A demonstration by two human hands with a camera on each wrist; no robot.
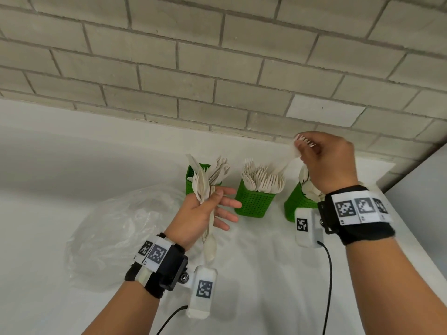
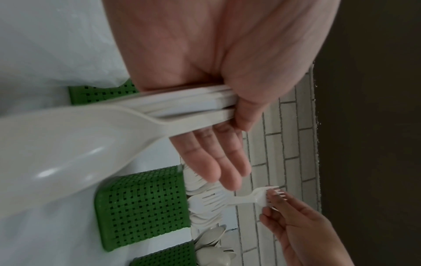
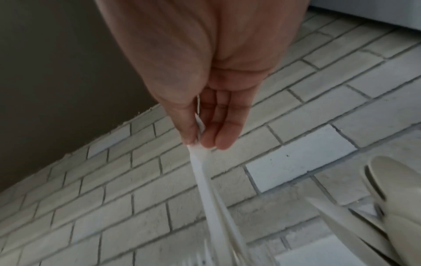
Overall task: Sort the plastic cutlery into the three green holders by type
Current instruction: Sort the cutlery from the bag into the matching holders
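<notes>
A single white plastic fork (image 1: pixel 294 151) is pinched near its tines between the thumb and fingertips of the right hand (image 1: pixel 326 160), which is raised above and between the middle holder (image 1: pixel 254 201) and the right holder (image 1: pixel 298 204); the fork's handle is angled down toward the forks already standing in the middle holder, though whether its tip touches them cannot be told. In the right wrist view the same pinch is seen, the thumb pressed against two fingers with the handle running away below them. A mixed bundle of cutlery (image 1: pixel 204 187) is gripped in the left hand (image 1: pixel 205 211), clamped between thumb and palm while the other fingers are stretched out toward the middle holder; a spoon bowl (image 1: pixel 210 247) hangs from the bottom of the bundle below the wrist, and it fills the near part of the left wrist view. The left holder (image 1: pixel 191 180), partly hidden behind this bundle, is packed with what appear to be knives. The middle holder is filled with forks, tines up, and the right holder is filled with spoons. All three green holders are set in a row on a white counter (image 1: pixel 72 165) close to a pale brick wall (image 1: pixel 217 56). A crumpled clear plastic bag (image 1: pixel 116 233) is lying on the counter to the left of the left hand.
</notes>
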